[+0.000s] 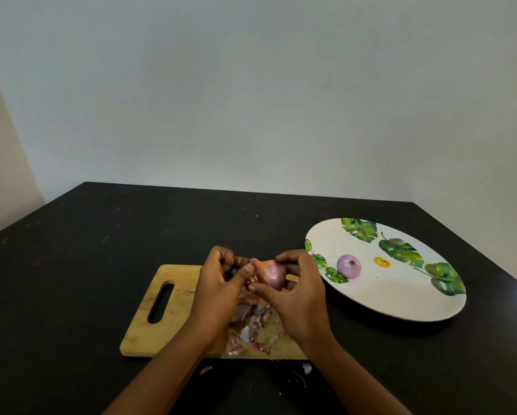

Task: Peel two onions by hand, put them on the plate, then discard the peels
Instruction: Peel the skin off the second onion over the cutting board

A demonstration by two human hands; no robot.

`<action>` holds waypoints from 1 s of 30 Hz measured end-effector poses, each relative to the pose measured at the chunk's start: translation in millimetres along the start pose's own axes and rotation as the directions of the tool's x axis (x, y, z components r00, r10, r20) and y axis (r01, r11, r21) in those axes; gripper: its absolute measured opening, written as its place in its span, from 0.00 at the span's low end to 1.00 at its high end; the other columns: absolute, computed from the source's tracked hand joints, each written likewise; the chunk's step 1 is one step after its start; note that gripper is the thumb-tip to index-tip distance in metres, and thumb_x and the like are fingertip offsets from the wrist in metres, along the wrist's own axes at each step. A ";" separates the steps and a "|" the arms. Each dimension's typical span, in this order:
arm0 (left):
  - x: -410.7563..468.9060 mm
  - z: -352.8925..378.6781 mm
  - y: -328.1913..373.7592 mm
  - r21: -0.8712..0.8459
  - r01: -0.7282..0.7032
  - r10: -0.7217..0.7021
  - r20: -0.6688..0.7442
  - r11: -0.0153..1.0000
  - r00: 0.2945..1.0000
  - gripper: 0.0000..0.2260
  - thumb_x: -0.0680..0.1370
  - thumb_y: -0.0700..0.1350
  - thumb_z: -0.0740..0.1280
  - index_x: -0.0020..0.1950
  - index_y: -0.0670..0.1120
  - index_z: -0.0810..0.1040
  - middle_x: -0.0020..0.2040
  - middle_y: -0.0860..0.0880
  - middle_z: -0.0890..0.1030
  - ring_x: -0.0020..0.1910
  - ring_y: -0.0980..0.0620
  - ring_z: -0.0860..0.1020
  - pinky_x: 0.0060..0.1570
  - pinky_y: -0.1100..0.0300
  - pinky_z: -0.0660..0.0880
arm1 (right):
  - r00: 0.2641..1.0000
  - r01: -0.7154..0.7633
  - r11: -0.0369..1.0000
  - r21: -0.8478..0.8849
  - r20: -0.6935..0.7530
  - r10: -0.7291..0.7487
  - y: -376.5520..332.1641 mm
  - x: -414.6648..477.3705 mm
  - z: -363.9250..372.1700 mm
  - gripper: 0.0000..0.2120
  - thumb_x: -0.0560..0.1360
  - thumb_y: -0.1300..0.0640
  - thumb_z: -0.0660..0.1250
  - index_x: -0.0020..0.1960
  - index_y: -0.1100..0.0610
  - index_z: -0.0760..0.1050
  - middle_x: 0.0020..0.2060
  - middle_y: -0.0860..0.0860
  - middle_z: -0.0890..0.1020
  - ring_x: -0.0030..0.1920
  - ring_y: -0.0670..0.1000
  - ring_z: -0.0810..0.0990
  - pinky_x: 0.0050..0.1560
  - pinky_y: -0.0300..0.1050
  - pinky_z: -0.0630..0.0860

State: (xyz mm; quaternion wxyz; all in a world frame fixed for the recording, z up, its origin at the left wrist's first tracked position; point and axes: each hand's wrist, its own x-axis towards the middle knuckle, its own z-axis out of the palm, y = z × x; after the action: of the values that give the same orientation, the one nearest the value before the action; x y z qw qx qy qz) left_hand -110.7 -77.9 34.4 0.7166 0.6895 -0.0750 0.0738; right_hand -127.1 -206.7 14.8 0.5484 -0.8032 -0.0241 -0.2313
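Both hands work just above the pale wooden chopping board with a slot handle (149,330), and the placing makes sense — skin that comes loose drops onto the board rather than onto the black bench (101,235). The right hand (299,295) cradles a small pink-purple onion with papery skin (271,275). Its grip is curled round the bulb, thumb below and fingers over the top, seemingly to steady it and turn it. The left hand (218,283) appears to do the stripping: its grip pinches at the onion's left end, thumb pressed against a dry flap of skin, the other fingers curled in behind. How much skin is left on the far side cannot be told.

Under the hands, on the board's right half, lies a heap of purple-white papery peels (251,322). A few stray scraps (306,368) lie on the bench just off the board's near edge. Just to the right of the board sits the round white plate printed with green leaves (386,295), and on it a smooth peeled purple onion (349,266) rests beside a small yellow sticker (382,261). So one onion looks finished, the second is mid-peel, and discarding has not begun. The plate lies close to the right hand — probably so that the bulb can go across in one short move.
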 end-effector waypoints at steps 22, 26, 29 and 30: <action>0.9 -9.7 10.8 -0.121 0.027 -0.052 -0.209 0.992 0.976 0.15 0.71 0.34 0.71 0.54 0.46 0.74 0.45 0.48 0.83 0.44 0.53 0.83 0.43 0.57 0.79 | 0.933 0.359 0.927 -0.108 0.003 -0.361 7.2 1.0 1.5 0.23 0.68 0.62 0.76 0.56 0.46 0.70 0.53 0.44 0.74 0.57 0.34 0.72 0.53 0.23 0.70; 2.2 -9.6 7.1 -0.226 0.094 -0.144 -0.215 0.970 0.966 0.11 0.71 0.33 0.70 0.50 0.42 0.76 0.43 0.45 0.84 0.45 0.49 0.83 0.48 0.52 0.79 | 0.951 0.308 0.951 -0.028 0.036 -0.307 5.6 0.5 -0.7 0.24 0.68 0.62 0.75 0.54 0.41 0.69 0.53 0.45 0.75 0.57 0.39 0.74 0.53 0.27 0.72; 6.3 -15.2 5.8 -0.256 0.109 -0.176 -0.256 0.961 0.951 0.10 0.71 0.33 0.70 0.50 0.41 0.77 0.44 0.43 0.83 0.45 0.47 0.83 0.48 0.51 0.79 | 0.974 0.205 0.969 0.141 0.071 -0.217 4.2 0.0 -2.5 0.23 0.68 0.61 0.75 0.56 0.44 0.71 0.55 0.46 0.76 0.57 0.45 0.77 0.53 0.37 0.78; 7.3 -16.7 6.0 -0.237 0.107 -0.172 -0.272 0.966 0.947 0.10 0.71 0.33 0.71 0.49 0.42 0.77 0.44 0.43 0.83 0.45 0.47 0.83 0.47 0.51 0.79 | 0.981 0.149 0.965 0.218 0.092 -0.172 3.0 -0.1 -3.2 0.23 0.68 0.62 0.76 0.56 0.46 0.71 0.55 0.47 0.76 0.57 0.46 0.78 0.53 0.39 0.79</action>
State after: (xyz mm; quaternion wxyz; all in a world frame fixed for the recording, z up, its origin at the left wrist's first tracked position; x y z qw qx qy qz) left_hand -104.7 -60.9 41.2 0.7947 0.5917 0.0725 0.1143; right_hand -127.4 -210.7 13.0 0.6072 -0.7479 -0.1437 -0.2265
